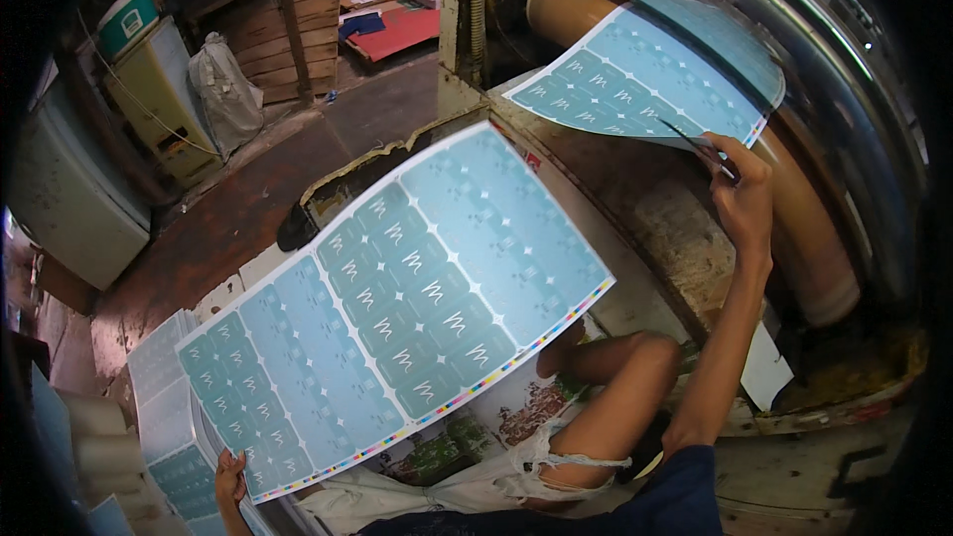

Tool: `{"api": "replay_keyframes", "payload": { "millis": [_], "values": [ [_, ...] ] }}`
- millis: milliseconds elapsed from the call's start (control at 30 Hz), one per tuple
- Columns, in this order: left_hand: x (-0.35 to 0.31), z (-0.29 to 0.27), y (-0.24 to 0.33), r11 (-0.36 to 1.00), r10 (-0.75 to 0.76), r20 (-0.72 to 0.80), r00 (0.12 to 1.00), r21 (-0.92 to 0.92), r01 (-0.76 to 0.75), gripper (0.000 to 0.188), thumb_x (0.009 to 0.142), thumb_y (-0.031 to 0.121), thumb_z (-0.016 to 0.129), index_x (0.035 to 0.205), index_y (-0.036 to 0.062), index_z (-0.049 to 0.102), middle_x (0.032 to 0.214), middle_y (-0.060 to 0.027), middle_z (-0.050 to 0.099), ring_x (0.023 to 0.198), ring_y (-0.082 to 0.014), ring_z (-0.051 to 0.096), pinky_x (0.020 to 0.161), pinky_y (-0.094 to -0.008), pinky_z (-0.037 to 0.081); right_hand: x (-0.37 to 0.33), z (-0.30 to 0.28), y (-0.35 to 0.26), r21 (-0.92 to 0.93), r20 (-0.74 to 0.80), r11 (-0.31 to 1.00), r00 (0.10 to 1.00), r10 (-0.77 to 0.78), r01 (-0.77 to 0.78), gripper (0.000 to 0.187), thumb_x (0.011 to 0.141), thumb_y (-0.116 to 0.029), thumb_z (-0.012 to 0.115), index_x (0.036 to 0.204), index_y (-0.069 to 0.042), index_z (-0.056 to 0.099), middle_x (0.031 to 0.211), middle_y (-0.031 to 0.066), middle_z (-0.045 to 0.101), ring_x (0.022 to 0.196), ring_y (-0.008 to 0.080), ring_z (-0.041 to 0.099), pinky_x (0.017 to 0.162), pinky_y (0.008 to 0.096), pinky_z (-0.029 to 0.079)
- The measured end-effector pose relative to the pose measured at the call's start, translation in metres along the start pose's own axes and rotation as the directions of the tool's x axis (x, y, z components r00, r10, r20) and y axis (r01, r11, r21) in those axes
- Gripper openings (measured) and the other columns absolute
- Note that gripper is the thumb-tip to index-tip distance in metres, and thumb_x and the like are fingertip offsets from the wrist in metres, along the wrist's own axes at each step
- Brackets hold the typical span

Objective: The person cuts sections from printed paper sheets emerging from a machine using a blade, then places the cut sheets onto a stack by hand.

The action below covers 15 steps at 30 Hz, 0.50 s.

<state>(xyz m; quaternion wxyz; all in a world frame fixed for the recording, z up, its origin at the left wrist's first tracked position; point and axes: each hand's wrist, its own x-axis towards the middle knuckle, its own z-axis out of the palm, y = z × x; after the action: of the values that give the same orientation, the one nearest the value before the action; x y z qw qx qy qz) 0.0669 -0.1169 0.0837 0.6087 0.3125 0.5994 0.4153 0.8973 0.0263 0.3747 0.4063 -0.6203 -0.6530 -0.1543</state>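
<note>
Sheet (352, 328): outspread, partly over the stack (162, 407); corner grasped by the left hand (230, 476), apparently to steady it. Second sheet (645, 65): hangs off the roller (809, 238), seemingly its support. Right hand (745, 189): closed round a dark pointed tool (695, 142) at that edge.

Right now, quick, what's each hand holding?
Left hand: closed, holding the large printed sheet near a corner.
Right hand: closed on a dark pointed tool, possibly scissors.
</note>
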Motion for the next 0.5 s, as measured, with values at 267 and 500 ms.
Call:
{"api": "replay_keyframes", "payload": {
  "millis": [267, 500],
  "values": [
    [0.051, 0.054, 0.05, 0.971, -0.012, -0.106, 0.994, 0.237, 0.037, 0.033, 0.094, 0.01, 0.061, 0.123, -0.001, 0.052, 0.081, 0.0, 0.062, 0.046, -0.0031, 0.044, 0.034, -0.0227, 0.033, -0.018, 0.017, -0.028, -0.102, 0.199, 0.981, 0.963, 0.18, -0.162, 0.039, 0.067, 0.012, 0.054, 0.098, -0.003, 0.071, 0.093, 0.0148, 0.071, 0.087, 0.028, 0.07, 0.079, 0.0325, 0.053],
    [0.09, 0.035, 0.002, 0.99, 0.13, -0.096, 0.987, 0.07, -0.123, 0.031, 0.095, 0.001, 0.055, 0.126, -0.0017, 0.054, 0.11, -0.0076, 0.065, 0.094, -0.0155, 0.061, 0.082, -0.0272, 0.049, -0.031, 0.035, -0.074, -0.028, 0.261, 0.98, 0.945, 0.199, -0.199, 0.033, 0.068, 0.009, 0.056, 0.095, -0.002, 0.073, 0.089, 0.0172, 0.071, 0.084, 0.0304, 0.07, 0.079, 0.0358, 0.054]
  ]
}}
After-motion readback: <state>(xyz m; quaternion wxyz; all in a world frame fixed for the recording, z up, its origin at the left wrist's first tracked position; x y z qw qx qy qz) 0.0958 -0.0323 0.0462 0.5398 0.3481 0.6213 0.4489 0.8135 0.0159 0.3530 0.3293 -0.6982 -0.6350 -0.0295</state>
